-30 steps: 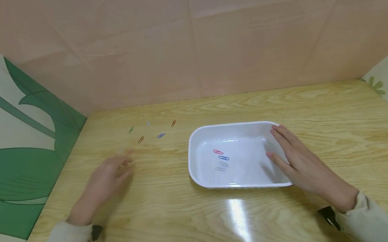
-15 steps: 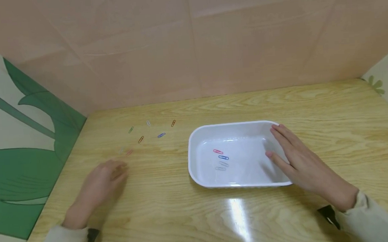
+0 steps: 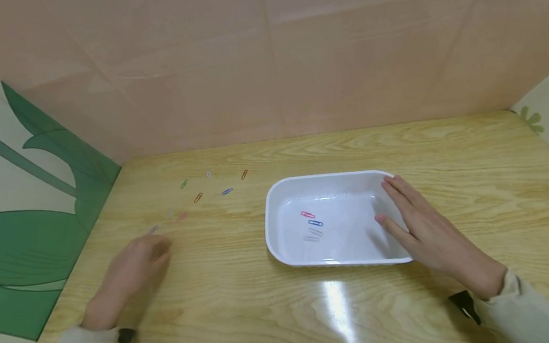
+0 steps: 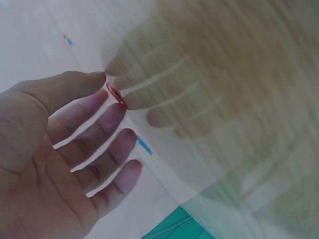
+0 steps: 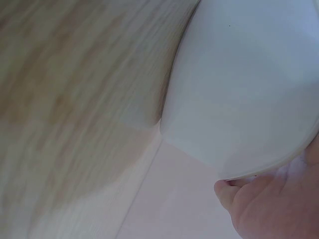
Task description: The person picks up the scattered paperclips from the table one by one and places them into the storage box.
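My left hand [image 3: 136,264] is low over the left of the wooden table, thumb and fingers apart with nothing between them. Just beyond its fingertips lies a purplish paper clip [image 3: 153,230]. A pinkish-red paper clip [image 3: 182,216] and a pale paper clip [image 3: 170,214] lie slightly farther off. In the left wrist view, a red paper clip [image 4: 116,96] and a blue paper clip [image 4: 143,144] appear past the fingertips. My right hand [image 3: 422,230] rests on the right rim of the white tray [image 3: 339,264], fingers fairly straight, thumb over the inside.
Several paper clips are scattered farther back, among them a green clip [image 3: 184,184], a brown clip [image 3: 198,197] and a blue clip [image 3: 227,191]. Inside the tray lie a pink clip [image 3: 307,214], a blue clip [image 3: 315,223] and pale ones. A pinkish wall covering [image 3: 269,88] borders the back.
My left hand has drawn back toward the near left, and the purplish paper clip beyond its fingers has come into view. The right hand and the tray stay put.
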`<state>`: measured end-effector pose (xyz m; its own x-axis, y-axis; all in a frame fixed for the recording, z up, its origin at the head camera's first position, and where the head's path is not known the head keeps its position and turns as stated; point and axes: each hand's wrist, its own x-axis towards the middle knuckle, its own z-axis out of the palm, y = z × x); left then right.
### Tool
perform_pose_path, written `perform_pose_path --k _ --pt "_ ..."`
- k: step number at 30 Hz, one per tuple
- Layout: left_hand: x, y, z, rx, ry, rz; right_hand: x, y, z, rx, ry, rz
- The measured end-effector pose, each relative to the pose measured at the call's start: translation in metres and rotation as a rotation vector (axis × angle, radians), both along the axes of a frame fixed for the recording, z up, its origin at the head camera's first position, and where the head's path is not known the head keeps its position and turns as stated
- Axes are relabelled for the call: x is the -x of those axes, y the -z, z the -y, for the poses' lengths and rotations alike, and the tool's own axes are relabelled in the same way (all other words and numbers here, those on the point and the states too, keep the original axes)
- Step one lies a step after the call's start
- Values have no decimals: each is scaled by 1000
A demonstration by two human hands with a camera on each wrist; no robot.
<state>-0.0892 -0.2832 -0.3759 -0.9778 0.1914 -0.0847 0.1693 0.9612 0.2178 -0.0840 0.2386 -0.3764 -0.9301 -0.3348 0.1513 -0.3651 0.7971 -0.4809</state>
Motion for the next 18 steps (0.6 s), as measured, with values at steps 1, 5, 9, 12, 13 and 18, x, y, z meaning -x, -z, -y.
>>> perform_pose_path --k 1,5,9,12,13,18 --pt "-1 0 1 3 -11 5 0 0 0 0 0 0" --pt "0 -1 3 0 -50 43 0 0 0 -1 0 -15" --pt "2 -1 3 -13 -89 116 0 0 0 -4 -1 -12" --pt "4 -1 2 -15 -113 155 0 0 0 -6 -1 1" --pt "5 -2 2 -17 -117 162 0 0 0 -6 -1 3" --pt "7 0 1 -34 -109 181 0 0 0 -4 1 -11"
